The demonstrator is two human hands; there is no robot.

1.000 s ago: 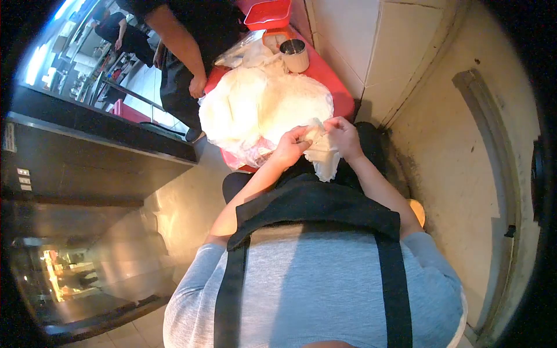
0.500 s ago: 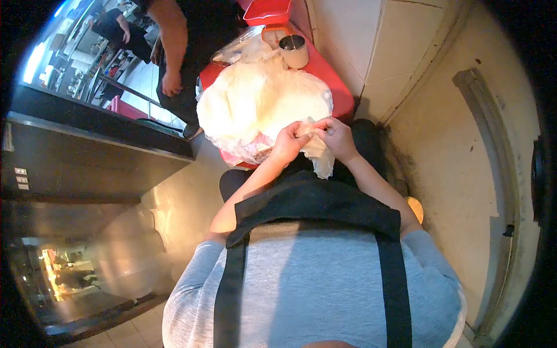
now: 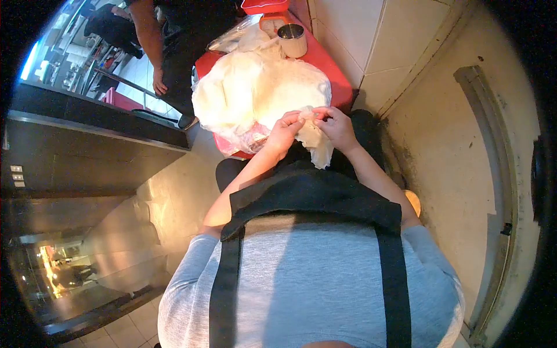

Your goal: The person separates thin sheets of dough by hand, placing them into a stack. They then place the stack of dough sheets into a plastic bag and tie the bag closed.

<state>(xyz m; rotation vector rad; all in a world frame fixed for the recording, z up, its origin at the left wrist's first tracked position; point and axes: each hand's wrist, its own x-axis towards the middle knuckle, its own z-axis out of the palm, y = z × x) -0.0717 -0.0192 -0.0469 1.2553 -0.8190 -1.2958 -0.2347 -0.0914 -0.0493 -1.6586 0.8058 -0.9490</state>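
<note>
Both hands pinch a thin, pale, crumpled sheet [image 3: 315,145] that hangs down over my lap in loose folds. At its upper left edge, my left hand [image 3: 283,132] holds it between thumb and fingers. Opposite, my right hand [image 3: 336,129] grips the upper right edge, fingertips close to those of the left. Just beyond the hands lies a broad, rounded heap of pale sheets [image 3: 261,87], brightly lit, with clear plastic [image 3: 246,139] bunched under its near side. A red table [image 3: 342,87] carries the heap.
Behind the heap stand a metal cup [image 3: 293,42], an orange container [image 3: 274,24] and a red basket [image 3: 264,6]. Another person's hand [image 3: 159,81] hangs at the left of the table. A tiled wall [image 3: 394,43] borders the right side; a dark counter [image 3: 98,127] is at left.
The hanging sheet has shifted slightly upward and left in view, with both hands still pinching its top. The other person's arm has moved a little to the left.
</note>
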